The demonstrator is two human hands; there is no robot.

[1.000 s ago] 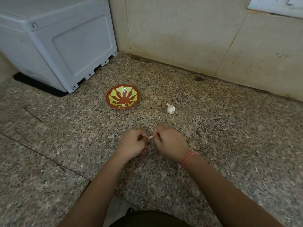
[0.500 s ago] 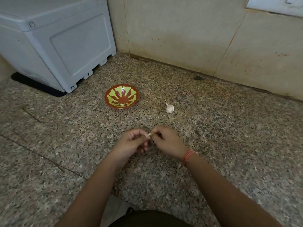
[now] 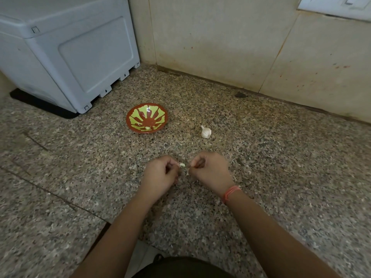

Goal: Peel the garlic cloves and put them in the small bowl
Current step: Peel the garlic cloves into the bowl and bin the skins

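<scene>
- Head view: a garlic clove [image 3: 182, 165] sits pinched at the fingertips of the left hand [image 3: 162, 175], above the desk [image 3: 281, 157] and nearer the person than the small bowl [image 3: 147, 131], slightly to the bowl's right.
- That left hand is clenched around the clove, fingers curled in and the pale tip of the clove poking out toward the other hand.
- Just beside the clove on the side away from the bowl, the right hand [image 3: 210, 170] has its fingers curled, thumb and forefinger drawn together at the tip.
- Whether those fingertips grip a shred of skin or only meet is too small to tell.
- A thin orange band [image 3: 230, 193] circles the right wrist.
- The bowl, red-brown with yellow-green rays inside, stands upright on the desk beyond both hands.
- One pale peeled clove [image 3: 148, 128] lies inside the bowl, against its near wall.
- To the right of the bowl, well apart from it, a garlic bulb [image 3: 206, 132] rests on the desk with its stalk pointing up and left.
- Left of and behind the bowl stands a large grey box [image 3: 70, 53] on a black mat [image 3: 40, 103].
- Behind the bowl rises a beige tiled wall [image 3: 220, 41] with small reddish spots.
- Far to the bowl's upper right, a white switch plate [image 3: 337, 5] is fixed on that wall, cut off by the frame edge.
</scene>
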